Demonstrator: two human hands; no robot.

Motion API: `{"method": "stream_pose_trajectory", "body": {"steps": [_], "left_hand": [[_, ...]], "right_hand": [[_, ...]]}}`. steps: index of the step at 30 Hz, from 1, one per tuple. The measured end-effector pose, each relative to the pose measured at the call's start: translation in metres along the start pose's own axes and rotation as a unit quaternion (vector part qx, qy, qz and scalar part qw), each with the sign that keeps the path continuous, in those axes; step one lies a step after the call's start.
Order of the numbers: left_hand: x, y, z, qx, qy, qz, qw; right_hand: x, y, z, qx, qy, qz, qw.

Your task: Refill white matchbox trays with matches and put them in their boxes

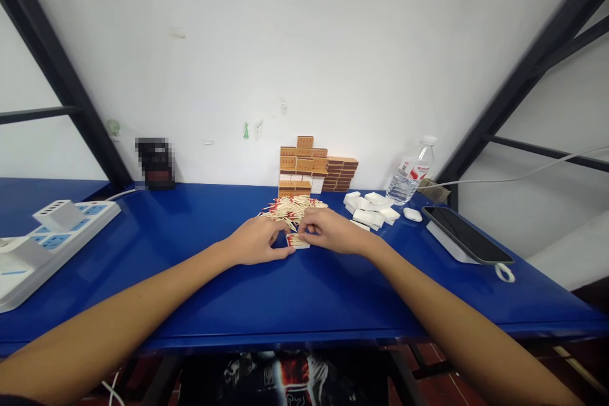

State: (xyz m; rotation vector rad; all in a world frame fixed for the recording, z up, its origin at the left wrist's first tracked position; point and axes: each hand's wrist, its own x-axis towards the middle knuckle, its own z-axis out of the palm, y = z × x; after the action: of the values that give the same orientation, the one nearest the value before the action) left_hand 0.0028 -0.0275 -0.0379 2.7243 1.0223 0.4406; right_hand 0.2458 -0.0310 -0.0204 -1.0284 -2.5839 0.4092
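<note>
A small white matchbox tray [299,245] lies on the blue table, with several red-tipped matches in it. My left hand [259,241] grips the tray's left end, the thumb at the near corner and the fingers at the far side. Over the tray's right part, my right hand [328,230] has its thumb and fingers pinched together; what is between the fingertips is hidden. A loose heap of matches [290,208] spreads just beyond both hands. Behind the heap, brown matchboxes [304,165] stand stacked against the wall.
White empty-looking trays [373,209] are piled to the right, near a water bottle [412,171] and a white earbud case [412,214]. A phone [469,235] rests farther right. At the left are a power strip [80,228] and a blurred dark object [156,165].
</note>
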Motion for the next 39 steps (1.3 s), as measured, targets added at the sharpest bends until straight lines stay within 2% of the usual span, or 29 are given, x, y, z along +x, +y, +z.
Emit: {"method": "stream_pose_trajectory", "body": {"steps": [5,9,13,15,19,25,39], "left_hand": [[0.0,0.0,0.0,0.002,-0.002,-0.004,1.0],[0.001,0.001,0.0,0.002,-0.001,-0.006,1.0],[0.0,0.002,-0.002,-0.004,-0.005,-0.006,1.0],[0.0,0.002,-0.003,-0.004,-0.006,-0.004,1.0],[0.0,0.001,-0.001,-0.006,0.001,0.0,1.0],[0.0,-0.002,0.001,-0.006,0.007,0.009,1.0],[0.0,0.0,0.0,-0.01,0.001,0.002,1.0]], "right_hand": [[0.001,0.0,0.003,0.006,0.002,-0.006,1.0],[0.001,0.005,-0.004,0.021,0.027,0.008,0.999],[-0.001,0.033,-0.016,-0.026,0.142,0.142,0.979],[-0.002,0.049,-0.018,-0.056,0.162,0.203,0.964],[0.0,0.061,-0.011,-0.029,0.143,0.248,0.958],[0.011,0.046,0.004,-0.061,0.166,0.273,0.946],[0.014,0.046,0.005,-0.052,0.14,0.304,0.941]]}}
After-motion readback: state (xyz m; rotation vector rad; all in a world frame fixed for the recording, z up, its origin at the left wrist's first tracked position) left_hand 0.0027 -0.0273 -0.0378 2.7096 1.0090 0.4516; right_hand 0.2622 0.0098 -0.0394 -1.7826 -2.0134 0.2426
